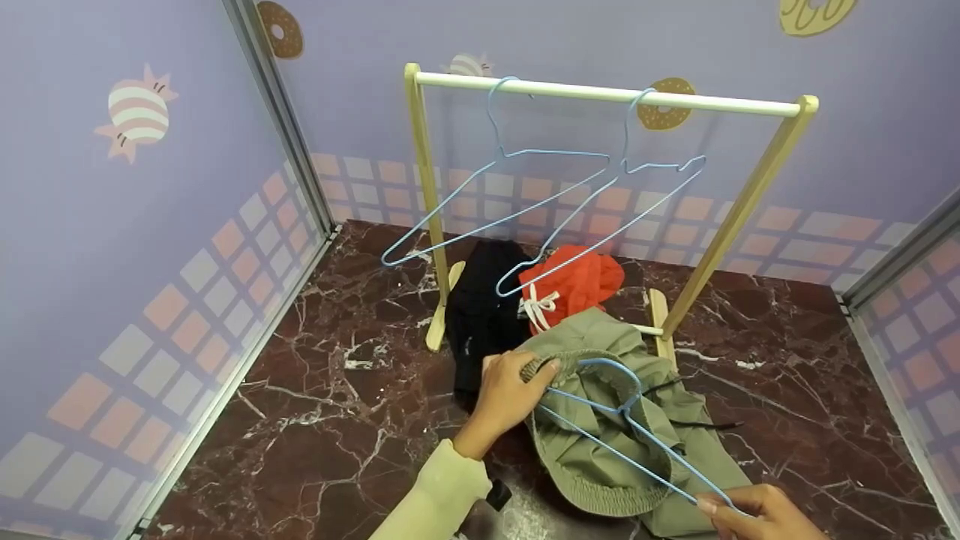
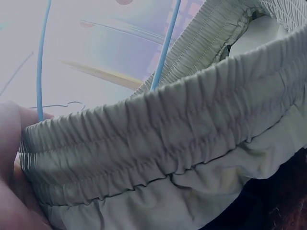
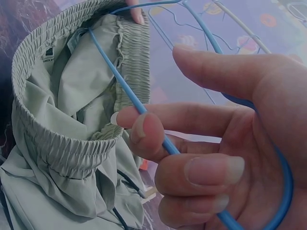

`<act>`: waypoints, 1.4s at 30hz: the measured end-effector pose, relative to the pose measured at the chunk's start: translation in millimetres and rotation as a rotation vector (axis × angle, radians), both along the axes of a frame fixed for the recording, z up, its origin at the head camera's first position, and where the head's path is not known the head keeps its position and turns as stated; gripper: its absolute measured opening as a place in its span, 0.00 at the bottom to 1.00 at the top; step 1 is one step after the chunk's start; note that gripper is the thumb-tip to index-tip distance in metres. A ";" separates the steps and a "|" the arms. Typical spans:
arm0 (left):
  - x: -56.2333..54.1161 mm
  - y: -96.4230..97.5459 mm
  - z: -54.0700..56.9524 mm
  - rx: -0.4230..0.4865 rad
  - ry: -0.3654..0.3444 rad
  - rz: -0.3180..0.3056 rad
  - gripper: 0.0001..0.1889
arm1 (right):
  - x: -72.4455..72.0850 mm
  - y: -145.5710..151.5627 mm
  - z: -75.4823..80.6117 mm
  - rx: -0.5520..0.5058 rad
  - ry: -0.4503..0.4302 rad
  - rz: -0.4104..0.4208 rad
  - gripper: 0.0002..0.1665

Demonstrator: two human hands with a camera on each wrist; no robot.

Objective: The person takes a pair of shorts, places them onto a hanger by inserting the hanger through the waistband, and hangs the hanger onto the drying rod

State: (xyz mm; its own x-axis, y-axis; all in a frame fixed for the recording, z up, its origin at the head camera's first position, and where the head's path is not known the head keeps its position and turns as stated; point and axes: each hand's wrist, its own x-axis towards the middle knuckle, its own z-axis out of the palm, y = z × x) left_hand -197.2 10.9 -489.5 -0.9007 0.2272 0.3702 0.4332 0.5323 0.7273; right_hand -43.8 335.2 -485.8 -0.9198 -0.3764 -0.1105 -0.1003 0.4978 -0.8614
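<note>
My left hand (image 1: 514, 390) pinches the gathered elastic waistband (image 2: 144, 139) of a pale green drawstring garment, trousers or shorts; I cannot tell which. One end of a blue wire hanger (image 1: 626, 409) reaches inside the waist opening, its tip hidden by the fabric near my left fingers. At the hanger's other end, my right hand (image 1: 765, 514) grips the corner; in the right wrist view the fingers curl round the blue wire. The green garment (image 1: 592, 334) lies on the floor with its waist held up. Dark cords (image 1: 705, 424) hang from its side.
Behind stands a wooden rack (image 1: 757, 184) with two blue hangers on its white rail (image 1: 570, 91). Black clothing (image 1: 484, 300) and a red garment (image 1: 581, 281) with a white tie lie beneath it. Patterned walls stand left, right and behind the dark marbled floor (image 1: 300, 450).
</note>
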 end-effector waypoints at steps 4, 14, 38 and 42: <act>1.8 2.0 0.3 0.002 0.005 0.005 0.24 | -1.0 -1.3 -0.2 0.003 -0.013 -0.002 0.23; 6.1 8.5 0.7 -0.045 0.060 0.019 0.17 | -3.6 -2.3 -0.3 -0.080 -0.015 0.045 0.22; 14.9 17.1 9.7 -0.055 0.122 -0.188 0.20 | -5.5 -4.3 2.5 -0.053 -0.111 0.010 0.23; 16.7 18.7 10.0 -0.052 0.153 -0.210 0.19 | -5.7 -4.2 2.3 -0.082 -0.140 0.017 0.23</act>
State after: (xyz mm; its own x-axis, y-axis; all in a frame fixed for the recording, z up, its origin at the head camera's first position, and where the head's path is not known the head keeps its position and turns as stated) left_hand -180.5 29.6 -479.5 -0.7662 0.4254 0.4816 0.6410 0.4541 0.6187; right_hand -49.5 331.1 -483.5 -0.8911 -0.4047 -0.2051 0.0154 0.4249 -0.9051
